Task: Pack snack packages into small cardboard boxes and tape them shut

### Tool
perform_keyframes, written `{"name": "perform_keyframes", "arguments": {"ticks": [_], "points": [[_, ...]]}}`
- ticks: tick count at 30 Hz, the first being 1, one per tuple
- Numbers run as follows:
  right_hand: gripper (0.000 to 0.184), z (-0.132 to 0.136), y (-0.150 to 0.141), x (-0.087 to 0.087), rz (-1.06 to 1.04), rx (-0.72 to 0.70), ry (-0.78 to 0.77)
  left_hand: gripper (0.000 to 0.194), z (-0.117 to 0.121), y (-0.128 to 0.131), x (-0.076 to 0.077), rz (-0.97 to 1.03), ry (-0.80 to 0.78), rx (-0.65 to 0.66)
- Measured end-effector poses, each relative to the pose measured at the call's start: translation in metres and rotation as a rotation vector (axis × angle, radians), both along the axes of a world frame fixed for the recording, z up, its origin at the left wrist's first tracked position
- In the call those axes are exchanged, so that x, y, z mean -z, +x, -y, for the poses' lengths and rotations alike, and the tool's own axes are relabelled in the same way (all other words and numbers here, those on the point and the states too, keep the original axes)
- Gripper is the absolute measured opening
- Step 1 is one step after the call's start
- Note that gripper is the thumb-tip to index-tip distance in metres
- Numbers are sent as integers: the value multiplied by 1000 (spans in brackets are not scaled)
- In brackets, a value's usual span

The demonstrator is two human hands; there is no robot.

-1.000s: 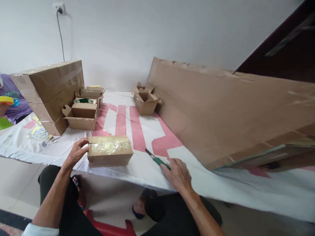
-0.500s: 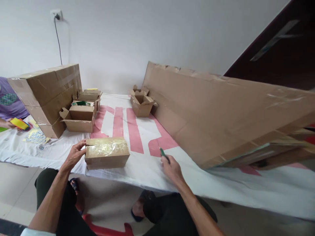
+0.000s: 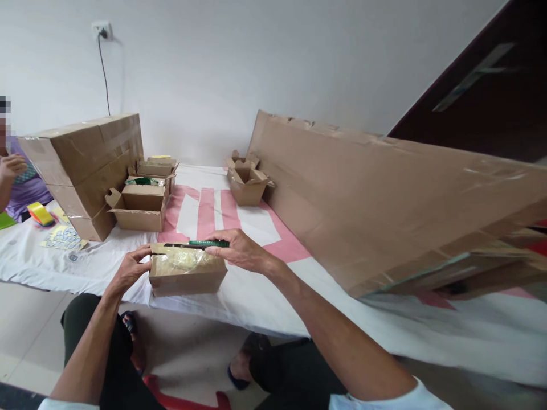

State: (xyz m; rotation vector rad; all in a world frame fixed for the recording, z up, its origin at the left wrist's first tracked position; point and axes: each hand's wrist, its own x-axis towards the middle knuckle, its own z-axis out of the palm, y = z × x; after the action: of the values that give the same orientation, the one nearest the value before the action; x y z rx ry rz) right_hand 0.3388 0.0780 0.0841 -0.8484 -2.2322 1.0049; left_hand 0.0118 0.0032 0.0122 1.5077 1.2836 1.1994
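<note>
Far left from where I stood, a yellow tape roll (image 3: 40,214) sat beside a big cardboard stack (image 3: 98,176), then a small open box (image 3: 139,220). Left hand (image 3: 130,270) had its fingers against one end of a taped box (image 3: 188,281) near the table's edge (image 3: 265,319); couldn't tell if they gripped. A green-handled knife (image 3: 203,244) ran along the box's far top edge, right hand (image 3: 244,250) clamped around the handle.
</note>
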Motion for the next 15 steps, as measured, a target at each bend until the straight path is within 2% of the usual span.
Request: {"name": "perform_keyframes", "arguments": {"ticks": [11,15], "points": [[18,-9,-17,-18,207,-36,179,33,2,3,-3,-27,19,5],[12,-14,-25,-21,262,-37,272,32,0,0,0,-41,43,18]]}}
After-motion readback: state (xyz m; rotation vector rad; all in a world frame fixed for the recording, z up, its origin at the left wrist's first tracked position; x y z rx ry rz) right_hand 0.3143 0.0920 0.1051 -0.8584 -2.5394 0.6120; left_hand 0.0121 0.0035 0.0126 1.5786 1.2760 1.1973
